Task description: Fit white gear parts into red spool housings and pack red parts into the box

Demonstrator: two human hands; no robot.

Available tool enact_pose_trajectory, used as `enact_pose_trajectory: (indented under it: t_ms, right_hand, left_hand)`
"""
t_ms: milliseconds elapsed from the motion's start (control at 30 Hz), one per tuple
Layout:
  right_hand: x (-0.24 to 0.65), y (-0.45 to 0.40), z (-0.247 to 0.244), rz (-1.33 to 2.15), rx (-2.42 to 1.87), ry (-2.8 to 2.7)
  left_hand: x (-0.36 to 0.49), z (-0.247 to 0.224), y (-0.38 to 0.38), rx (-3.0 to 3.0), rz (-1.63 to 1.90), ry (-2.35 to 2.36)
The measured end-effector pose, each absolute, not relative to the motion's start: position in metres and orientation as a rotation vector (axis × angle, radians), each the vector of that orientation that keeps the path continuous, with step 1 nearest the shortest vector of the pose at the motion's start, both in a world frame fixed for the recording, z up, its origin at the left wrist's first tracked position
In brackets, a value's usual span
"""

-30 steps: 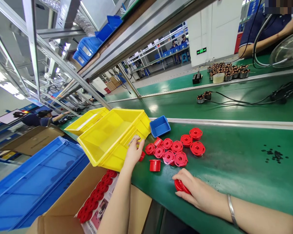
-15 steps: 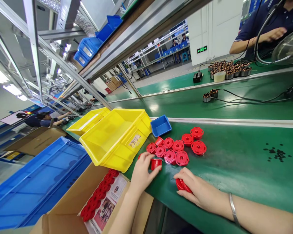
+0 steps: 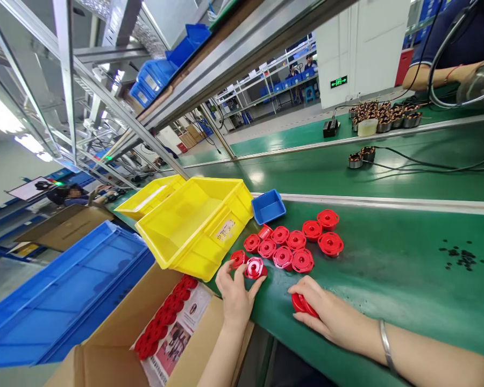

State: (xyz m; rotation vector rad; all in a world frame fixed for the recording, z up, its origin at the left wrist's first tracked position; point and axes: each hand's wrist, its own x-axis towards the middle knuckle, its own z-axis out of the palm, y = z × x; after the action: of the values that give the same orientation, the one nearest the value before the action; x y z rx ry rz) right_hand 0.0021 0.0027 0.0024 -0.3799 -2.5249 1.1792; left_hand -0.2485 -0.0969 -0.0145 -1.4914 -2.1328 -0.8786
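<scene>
My left hand (image 3: 237, 290) has thumb and fingers around a red flanged plastic spool (image 3: 255, 267), whose round face is turned up. Just behind it, close to the fingers, stands another red spool (image 3: 237, 259). Several more red spools (image 3: 283, 257) stand in a cluster on the green work surface, and a small one (image 3: 265, 231) lies on its side at the back. My right hand (image 3: 320, 309) is closed on a red spool (image 3: 300, 303) near the front edge; the fingers and palm hide part of it.
A yellow bin (image 3: 197, 226) and a small blue tray (image 3: 268, 206) stand behind the spools. Below left, a cardboard box (image 3: 116, 317) holds rows of red parts (image 3: 167, 317). Small black discs (image 3: 463, 255) lie at right. Motor stators (image 3: 383, 115) and a co-worker's arm (image 3: 447, 75) are across the table.
The spool at my left hand has turned from lying on its side to facing up. My right hand keeps its spool in nearly the same place.
</scene>
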Motion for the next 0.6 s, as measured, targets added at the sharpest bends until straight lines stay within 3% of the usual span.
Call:
enact_pose_trajectory:
  t_ms: [233, 400, 600]
  right_hand:
    - [0.002, 0.002, 0.004, 1.169, -0.404, -2.546]
    - [0.0, 0.001, 0.004, 1.169, -0.395, -2.499]
    - [0.0, 0.003, -0.018, 1.084, -0.322, -2.289]
  left_hand:
    - [-0.263, -0.008, -0.086, -1.752, -0.864, -2.243]
    - [-0.264, 0.03, -0.052, -1.766, -0.894, -2.233]
    - [-0.259, 0.069, 0.018, -2.058, -0.474, -2.307]
